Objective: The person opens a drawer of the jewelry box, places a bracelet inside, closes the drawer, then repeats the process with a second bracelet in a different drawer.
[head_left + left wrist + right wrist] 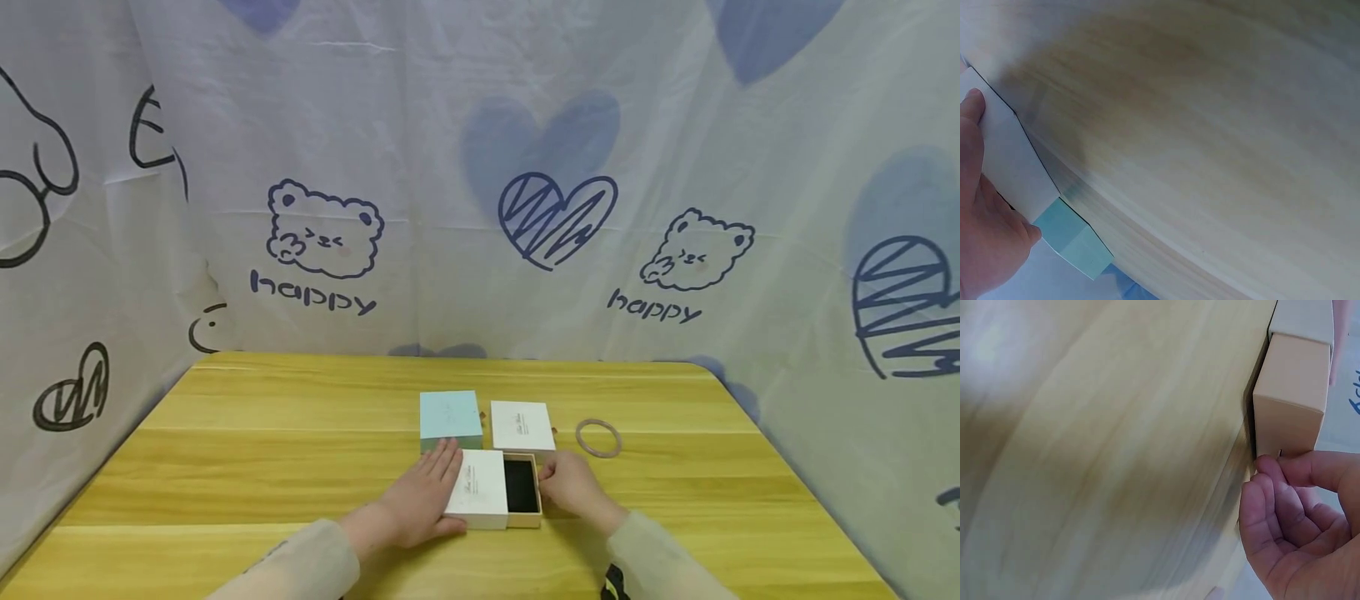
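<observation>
A white drawer-style jewelry box (483,492) lies near the table's front middle, its tan inner drawer (525,521) slid partly out to the right and showing a black lining. My left hand (423,500) holds the box's left end, fingers straight along the far corner and thumb (974,105) against the near side. At the drawer's right end, my right hand (573,483) pinches a small pull tab between thumb and forefinger, the other fingers curled in. The right wrist view shows those fingertips right at the drawer front (1285,425); the tab is mostly hidden.
Just behind stand a light teal box (448,415) and a second white box (521,425), each with a small brown tab on its right side. A pinkish bangle (598,438) lies to their right on the wooden table (262,450). Printed cloth (442,208) hangs behind.
</observation>
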`<state>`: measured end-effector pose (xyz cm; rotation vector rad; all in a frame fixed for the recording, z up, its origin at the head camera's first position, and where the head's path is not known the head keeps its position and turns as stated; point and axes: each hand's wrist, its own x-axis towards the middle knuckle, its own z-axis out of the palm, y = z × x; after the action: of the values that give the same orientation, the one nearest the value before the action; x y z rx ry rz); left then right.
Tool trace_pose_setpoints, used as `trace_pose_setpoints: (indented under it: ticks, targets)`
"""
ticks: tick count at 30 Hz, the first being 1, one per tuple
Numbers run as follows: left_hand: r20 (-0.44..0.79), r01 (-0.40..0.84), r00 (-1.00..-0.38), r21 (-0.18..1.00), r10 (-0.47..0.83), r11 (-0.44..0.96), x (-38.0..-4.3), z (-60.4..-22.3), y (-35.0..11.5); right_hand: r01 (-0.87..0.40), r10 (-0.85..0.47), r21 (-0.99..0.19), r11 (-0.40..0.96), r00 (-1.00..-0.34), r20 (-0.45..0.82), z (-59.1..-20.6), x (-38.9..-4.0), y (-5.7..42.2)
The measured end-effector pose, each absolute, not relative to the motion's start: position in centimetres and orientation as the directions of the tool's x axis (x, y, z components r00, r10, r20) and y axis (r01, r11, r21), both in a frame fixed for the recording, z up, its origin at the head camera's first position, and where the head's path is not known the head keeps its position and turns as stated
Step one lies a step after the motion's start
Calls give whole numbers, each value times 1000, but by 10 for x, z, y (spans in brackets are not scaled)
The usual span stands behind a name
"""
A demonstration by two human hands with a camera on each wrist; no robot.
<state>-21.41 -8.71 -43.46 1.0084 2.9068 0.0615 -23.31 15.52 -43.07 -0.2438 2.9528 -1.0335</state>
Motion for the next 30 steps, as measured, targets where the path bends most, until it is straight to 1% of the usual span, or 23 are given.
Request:
trace_pose_setpoints:
  ticks: [6, 13, 16, 19, 21, 23, 26, 28, 30]
  targets:
    - [-43, 621, -781, 57, 623, 782, -216, -436, -87, -124, -127, -629, 768, -991, 40, -432, -234, 165]
    - [-40, 618, -784, 41, 619, 785, -216, -437, -87, -132, -157, -645, 753, -987, 18, -430, -233, 169]
    - [-40, 620, -783, 37, 621, 784, -216, -437, -87, -135, -149, -595, 792, -988, 26, -426, -233, 172]
    - [-43, 625, -779, 36, 626, 780, -216, -437, -88, -115, -111, -515, 850, -993, 39, -422, -235, 178]
    - [-44, 627, -777, 40, 629, 778, -215, -438, -88, -115, -89, -451, 885, -993, 78, -420, -238, 183]
    - [-46, 627, -777, 39, 628, 778, -215, -438, -88, -152, -110, -387, 910, -986, 128, -420, -243, 190]
    - [-43, 625, -779, 45, 626, 780, -215, -438, -89, -225, -178, -296, 928, -968, 178, -426, -250, 202]
    - [-33, 629, -776, 42, 630, 776, -215, -438, -89, -251, -213, -267, 930, -963, 163, -431, -254, 210]
    - [-24, 634, -772, 43, 635, 772, -216, -438, -88, -231, -206, -265, 936, -971, 118, -438, -259, 218]
